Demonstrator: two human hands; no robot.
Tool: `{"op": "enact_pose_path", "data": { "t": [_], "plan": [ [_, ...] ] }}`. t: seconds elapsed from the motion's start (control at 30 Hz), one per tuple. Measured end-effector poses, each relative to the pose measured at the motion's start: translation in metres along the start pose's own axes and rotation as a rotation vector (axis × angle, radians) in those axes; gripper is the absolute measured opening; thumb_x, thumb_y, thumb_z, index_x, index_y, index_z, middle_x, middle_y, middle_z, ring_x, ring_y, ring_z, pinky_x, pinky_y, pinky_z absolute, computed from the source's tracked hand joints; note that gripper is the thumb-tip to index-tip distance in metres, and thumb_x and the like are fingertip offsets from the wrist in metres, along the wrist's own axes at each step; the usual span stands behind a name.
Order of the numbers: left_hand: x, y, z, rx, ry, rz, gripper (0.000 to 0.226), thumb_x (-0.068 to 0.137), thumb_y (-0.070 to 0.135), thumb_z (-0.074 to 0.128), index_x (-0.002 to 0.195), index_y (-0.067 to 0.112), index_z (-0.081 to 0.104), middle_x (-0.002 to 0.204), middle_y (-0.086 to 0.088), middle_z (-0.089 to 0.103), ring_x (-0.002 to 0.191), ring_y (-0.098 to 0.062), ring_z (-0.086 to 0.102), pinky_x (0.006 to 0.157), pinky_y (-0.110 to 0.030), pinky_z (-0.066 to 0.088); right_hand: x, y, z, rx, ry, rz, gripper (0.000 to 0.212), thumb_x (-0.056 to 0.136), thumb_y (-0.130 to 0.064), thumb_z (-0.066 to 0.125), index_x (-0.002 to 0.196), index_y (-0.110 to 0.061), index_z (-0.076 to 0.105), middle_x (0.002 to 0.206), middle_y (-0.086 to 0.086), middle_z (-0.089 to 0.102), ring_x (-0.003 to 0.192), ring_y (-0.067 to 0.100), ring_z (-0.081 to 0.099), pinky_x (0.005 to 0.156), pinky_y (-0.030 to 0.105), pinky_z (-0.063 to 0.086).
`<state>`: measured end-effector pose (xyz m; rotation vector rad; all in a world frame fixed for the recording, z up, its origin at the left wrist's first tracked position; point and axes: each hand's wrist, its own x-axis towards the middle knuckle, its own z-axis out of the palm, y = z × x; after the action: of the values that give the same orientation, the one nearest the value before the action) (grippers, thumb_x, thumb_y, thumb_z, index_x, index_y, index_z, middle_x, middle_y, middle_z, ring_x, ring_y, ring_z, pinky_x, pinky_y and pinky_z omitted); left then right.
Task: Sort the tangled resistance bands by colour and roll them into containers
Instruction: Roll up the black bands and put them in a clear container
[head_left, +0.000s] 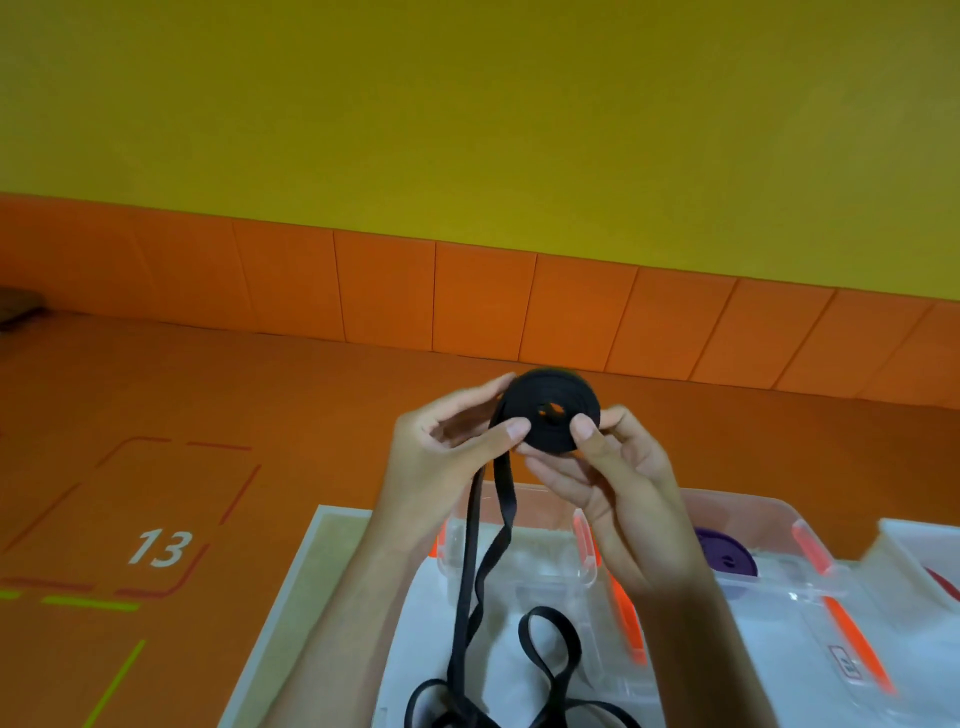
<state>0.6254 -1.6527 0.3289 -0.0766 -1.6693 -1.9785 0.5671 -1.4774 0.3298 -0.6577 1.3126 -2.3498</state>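
Note:
A black resistance band is partly wound into a flat roll (549, 410) held up in front of me. My left hand (447, 457) pinches its left edge with thumb and fingers. My right hand (608, 467) pinches the right edge, thumb on the face of the roll. Two loose black strands (475, 561) hang down from the roll to a tangle of loops (545, 654) on the white table. A clear container (519, 519) with orange latches stands under my hands. A rolled purple band (724, 556) lies in a second clear container (779, 525) to the right.
A third container (924, 551) at the far right shows something red (943, 584) inside. Clear lids with orange clips (847, 644) lie on the white table (332, 561). Beyond is an orange floor with the number 13 (158, 548) and an orange-and-yellow wall.

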Motion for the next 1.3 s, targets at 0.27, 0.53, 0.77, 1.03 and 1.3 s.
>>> {"op": "enact_pose_path", "data": {
  "t": [0.27, 0.53, 0.77, 1.03, 1.3],
  "plan": [
    [-0.003, 0.014, -0.011, 0.195, -0.102, 0.018, 0.045, 0.081, 0.011, 0.092, 0.115, 0.038, 0.082, 0.109, 0.01, 0.082, 0.102, -0.007, 0.077, 0.087, -0.015, 0.058, -0.004, -0.028, -0.013, -0.639, 0.031, -0.078, 0.021, 0.094, -0.036, 0.077, 0.114, -0.029, 0.077, 0.091, 0.0, 0.077, 0.063, 0.015, 0.068, 0.053, 0.023, 0.053],
    [-0.001, 0.019, 0.002, -0.015, 0.073, 0.037, 0.034, 0.073, 0.038, 0.09, 0.107, 0.035, 0.085, 0.11, 0.004, 0.083, 0.106, -0.012, 0.078, 0.088, -0.016, 0.058, 0.002, -0.016, 0.006, -0.277, 0.0, -0.08, 0.027, 0.102, -0.028, 0.066, 0.12, -0.008, 0.067, 0.117, 0.019, 0.076, 0.091, 0.042, 0.079, 0.074, 0.037, 0.066],
    [0.005, 0.025, -0.016, 0.195, -0.046, 0.05, 0.028, 0.088, 0.024, 0.086, 0.112, 0.037, 0.083, 0.112, 0.01, 0.082, 0.11, -0.009, 0.076, 0.091, -0.015, 0.056, 0.002, -0.029, -0.003, -0.598, -0.052, -0.011, 0.028, 0.089, -0.042, 0.081, 0.115, -0.031, 0.075, 0.113, 0.005, 0.077, 0.084, 0.028, 0.079, 0.063, 0.029, 0.062],
    [0.006, 0.013, -0.008, 0.081, 0.054, -0.012, 0.033, 0.077, 0.043, 0.088, 0.11, 0.035, 0.084, 0.11, 0.007, 0.083, 0.108, -0.012, 0.078, 0.088, -0.02, 0.06, 0.003, -0.004, 0.003, -0.25, 0.051, -0.017, 0.028, 0.094, -0.026, 0.076, 0.112, -0.008, 0.065, 0.116, 0.022, 0.073, 0.089, 0.047, 0.078, 0.073, 0.038, 0.067],
    [0.011, 0.017, -0.027, 0.352, -0.112, -0.108, 0.023, 0.087, 0.024, 0.087, 0.104, 0.039, 0.083, 0.105, 0.013, 0.082, 0.104, -0.006, 0.076, 0.088, -0.018, 0.055, 0.001, 0.005, -0.007, -0.577, -0.069, 0.049, 0.023, 0.097, -0.036, 0.075, 0.115, -0.024, 0.069, 0.119, 0.003, 0.075, 0.095, 0.03, 0.08, 0.073, 0.042, 0.067]
  ]
}}
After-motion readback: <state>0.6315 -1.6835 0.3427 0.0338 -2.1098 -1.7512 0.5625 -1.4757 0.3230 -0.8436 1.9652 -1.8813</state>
